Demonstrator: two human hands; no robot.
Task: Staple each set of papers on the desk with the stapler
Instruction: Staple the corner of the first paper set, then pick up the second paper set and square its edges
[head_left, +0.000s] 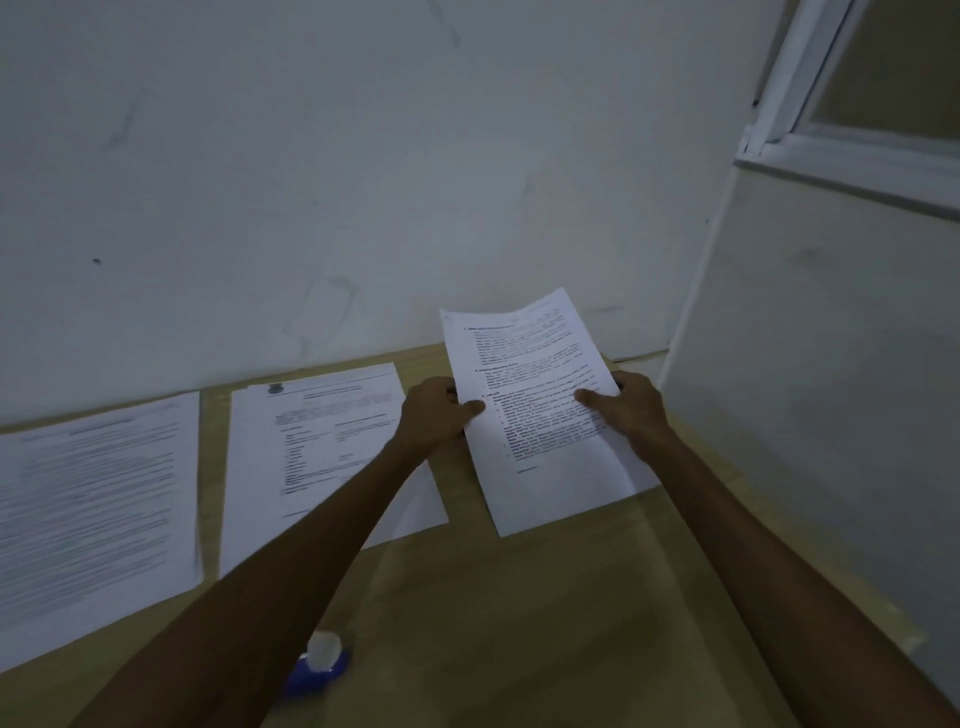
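Observation:
A set of printed papers (540, 457) is held tilted up off the wooden desk (509, 623) at the right. My left hand (434, 413) grips its left edge, thumb on the page. My right hand (631, 402) grips its right edge, thumb on the text. A second set of papers (311, 457) lies flat in the middle of the desk, partly under my left forearm. A third set of papers (93, 514) lies at the left. A blue stapler with a pale top (322, 662) sits near the desk's front, partly hidden by my left forearm.
A white wall (363, 182) runs along the back edge of the desk. A second wall (810, 389) with a window frame (852, 150) closes the right side. Bare wood shows at the front right of the desk.

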